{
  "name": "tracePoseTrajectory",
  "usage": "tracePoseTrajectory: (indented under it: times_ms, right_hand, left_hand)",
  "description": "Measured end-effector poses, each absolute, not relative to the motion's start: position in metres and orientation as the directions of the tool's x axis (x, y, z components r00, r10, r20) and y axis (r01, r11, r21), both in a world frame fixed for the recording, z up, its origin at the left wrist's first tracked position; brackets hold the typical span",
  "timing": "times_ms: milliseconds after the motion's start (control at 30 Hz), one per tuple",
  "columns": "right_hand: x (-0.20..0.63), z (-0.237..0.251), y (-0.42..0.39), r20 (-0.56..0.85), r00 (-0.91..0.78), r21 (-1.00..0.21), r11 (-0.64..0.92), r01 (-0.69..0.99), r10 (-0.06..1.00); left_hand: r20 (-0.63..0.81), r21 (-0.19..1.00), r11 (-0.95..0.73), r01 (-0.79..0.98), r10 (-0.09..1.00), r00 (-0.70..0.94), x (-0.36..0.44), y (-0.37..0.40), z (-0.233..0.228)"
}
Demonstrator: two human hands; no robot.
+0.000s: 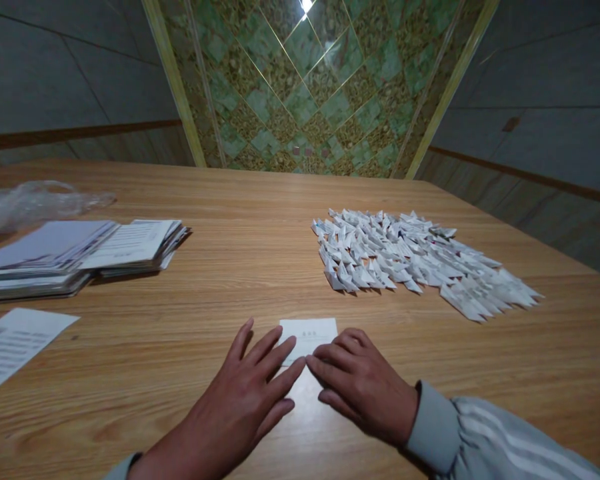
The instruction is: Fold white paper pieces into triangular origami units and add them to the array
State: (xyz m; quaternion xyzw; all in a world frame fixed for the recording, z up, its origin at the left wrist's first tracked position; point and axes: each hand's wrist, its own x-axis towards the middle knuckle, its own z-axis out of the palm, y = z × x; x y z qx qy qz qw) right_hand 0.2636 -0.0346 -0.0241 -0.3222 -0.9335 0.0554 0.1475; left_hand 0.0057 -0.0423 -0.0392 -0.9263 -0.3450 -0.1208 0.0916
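Note:
A small white paper slip (310, 333) with faint print lies flat on the wooden table (260, 267) in front of me. My left hand (245, 400) rests flat with its fingers spread, the fingertips pressing on the slip's left lower part. My right hand (360, 383) lies beside it, fingers bent, their tips on the slip's lower right corner. Both hands press the paper down; neither lifts it. Beyond the slip, to the right, lies a broad heap of several small folded white paper pieces (410, 260).
At the left stand two overlapping stacks of printed paper sheets (80, 257). A single printed sheet (10, 347) lies at the near left edge. Crumpled clear plastic (35, 200) sits at the far left. Grey walls and a green tiled panel (310, 93) rise behind the table.

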Motion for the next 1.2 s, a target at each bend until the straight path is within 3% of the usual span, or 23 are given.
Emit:
tracePoseTrajectory:
  times_ms: [467,633,767,1033,1200]
  right_hand:
    - [0.294,-0.029,-0.042,0.422,-0.681,-0.063,0.769,0.637,0.599]
    - [0.292,-0.029,-0.040,0.453,-0.677,-0.086,0.785,0.614,0.580]
    - [0.288,-0.031,-0.034,0.493,-0.663,-0.119,0.798,0.590,0.564]
    - [0.269,-0.018,-0.016,0.436,-0.677,-0.065,0.770,0.634,0.594]
    - [0.240,-0.021,-0.018,0.480,-0.704,0.012,0.798,0.602,0.524]
  left_hand:
    - [0.374,-0.125,-0.803,0.583,0.506,0.777,-0.021,-0.035,-0.035]
    - [0.550,-0.024,-0.817,0.577,0.471,0.690,-0.012,-0.036,-0.029]
    - [0.573,0.002,-0.833,0.554,0.455,0.682,-0.005,-0.032,-0.023]
    - [0.455,-0.023,-0.819,0.574,0.502,0.735,0.017,-0.017,-0.025]
    - [0.535,0.005,-0.759,0.651,0.552,0.640,0.024,-0.027,-0.029]
